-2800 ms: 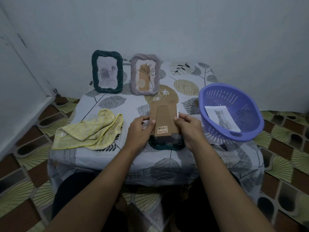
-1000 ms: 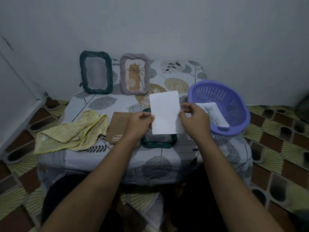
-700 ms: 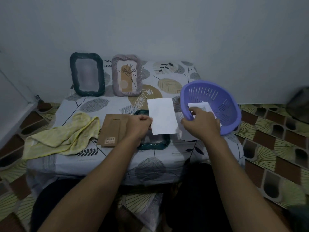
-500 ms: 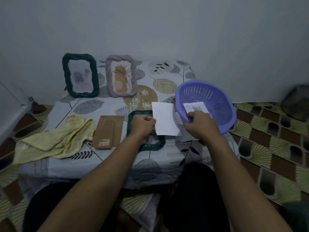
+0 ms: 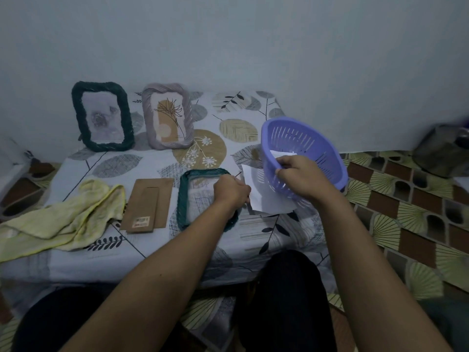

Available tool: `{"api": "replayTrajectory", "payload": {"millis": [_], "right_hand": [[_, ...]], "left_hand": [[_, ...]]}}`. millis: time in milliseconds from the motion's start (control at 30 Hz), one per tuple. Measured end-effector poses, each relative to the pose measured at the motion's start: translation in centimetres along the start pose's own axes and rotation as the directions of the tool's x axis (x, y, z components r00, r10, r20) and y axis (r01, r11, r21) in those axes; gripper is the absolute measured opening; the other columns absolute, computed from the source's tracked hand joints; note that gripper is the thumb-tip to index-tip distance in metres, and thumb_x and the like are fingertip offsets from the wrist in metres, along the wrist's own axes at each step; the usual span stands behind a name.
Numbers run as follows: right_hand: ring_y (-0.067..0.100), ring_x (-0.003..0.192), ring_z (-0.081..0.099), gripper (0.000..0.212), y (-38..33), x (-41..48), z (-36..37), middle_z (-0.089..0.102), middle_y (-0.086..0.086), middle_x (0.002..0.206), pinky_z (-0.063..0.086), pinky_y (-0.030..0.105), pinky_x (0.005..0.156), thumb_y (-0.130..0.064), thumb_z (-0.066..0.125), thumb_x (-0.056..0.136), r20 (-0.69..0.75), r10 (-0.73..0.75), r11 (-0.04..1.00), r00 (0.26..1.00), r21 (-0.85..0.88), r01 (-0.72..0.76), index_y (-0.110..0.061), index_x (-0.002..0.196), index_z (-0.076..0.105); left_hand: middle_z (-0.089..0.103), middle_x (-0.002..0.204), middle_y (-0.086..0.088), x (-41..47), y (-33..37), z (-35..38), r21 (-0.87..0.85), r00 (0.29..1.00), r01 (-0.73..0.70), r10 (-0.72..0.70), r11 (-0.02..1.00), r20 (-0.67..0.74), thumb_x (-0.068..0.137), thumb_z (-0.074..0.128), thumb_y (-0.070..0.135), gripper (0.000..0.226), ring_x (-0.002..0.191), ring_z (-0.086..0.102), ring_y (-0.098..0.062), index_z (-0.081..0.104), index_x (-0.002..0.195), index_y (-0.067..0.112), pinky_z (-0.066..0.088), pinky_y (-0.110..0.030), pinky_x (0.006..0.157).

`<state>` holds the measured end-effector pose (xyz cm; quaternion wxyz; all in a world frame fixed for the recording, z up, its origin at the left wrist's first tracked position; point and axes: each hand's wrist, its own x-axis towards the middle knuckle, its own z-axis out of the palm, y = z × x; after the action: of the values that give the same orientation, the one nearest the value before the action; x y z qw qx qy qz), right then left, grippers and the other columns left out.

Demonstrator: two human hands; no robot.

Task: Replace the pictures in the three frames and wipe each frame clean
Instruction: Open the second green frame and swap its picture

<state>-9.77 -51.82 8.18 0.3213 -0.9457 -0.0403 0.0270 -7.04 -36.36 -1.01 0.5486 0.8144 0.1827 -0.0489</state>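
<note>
The right grip (image 5: 299,179) is being closed on the fresh picture (image 5: 283,154), which is being pinched at its near edge just inside the purple basket (image 5: 312,141); the left grip (image 5: 231,191) is being closed on the left edge of a white sheet (image 5: 269,199), which is being held against the basket's near wall, just right of the teal frame (image 5: 183,199) lying flat and open on the counter (image 5: 152,161).

The step in hand is being judged as drawing the fresh picture out; the pinch is best being kept to the margin, and the paper being lifted clear of the rim before it is turned; creasing is being judged the main risk.

The white sheet is best being laid aside first, so that both grips are being freed for seating.

The backing board (image 5: 147,204) is lying just left of the frame; the yellow cloth (image 5: 63,219) is lying beyond it.
</note>
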Motion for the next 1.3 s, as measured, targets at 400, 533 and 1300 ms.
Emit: {"api": "replayTrajectory", "payload": {"millis": [400, 533, 1300], "right_hand": [[0.035, 0.088, 0.062, 0.023, 0.2, 0.3, 1.3, 0.069, 0.015, 0.092, 0.054, 0.046, 0.082, -0.011, 0.051, 0.09, 0.032, 0.009, 0.999, 0.999, -0.041, -0.008, -0.008, 0.102, 0.07], [0.034, 0.091, 0.061, 0.022, 0.5, 0.4, 2.0, 0.068, 0.012, 0.095, 0.051, 0.043, 0.082, -0.012, 0.052, 0.089, 0.067, 0.022, 0.998, 0.998, -0.063, -0.018, -0.011, 0.101, 0.07], [0.03, 0.09, 0.057, 0.027, 1.2, 4.7, 1.6, 0.062, 0.011, 0.103, 0.048, 0.034, 0.08, -0.013, 0.052, 0.093, 0.13, 0.218, 0.951, 0.967, -0.25, -0.18, -0.01, 0.112, 0.071]], "left_hand": [[0.068, 0.055, -0.014, -1.1, 0.5, 1.2, 0.012, 0.996, -0.054, 0.053, 0.998, 0.074, 0.092, 0.069, 0.013, 0.028, 0.038, 0.06, -0.017, 0.07, 0.066, 0.002, 0.059, -0.031, 0.051], [0.066, 0.054, -0.015, -1.6, 0.8, 1.1, -0.032, 0.995, -0.025, 0.028, 0.999, 0.096, 0.095, 0.065, 0.012, 0.024, 0.031, 0.055, -0.016, 0.069, 0.078, -0.005, 0.048, -0.026, 0.037], [0.07, 0.073, -0.008, -1.3, 2.7, -0.4, -0.311, 0.983, -0.058, 0.108, 0.949, 0.147, 0.09, 0.069, 0.016, 0.016, 0.044, 0.051, -0.011, 0.066, 0.092, 0.0, 0.038, -0.021, 0.041]]}}
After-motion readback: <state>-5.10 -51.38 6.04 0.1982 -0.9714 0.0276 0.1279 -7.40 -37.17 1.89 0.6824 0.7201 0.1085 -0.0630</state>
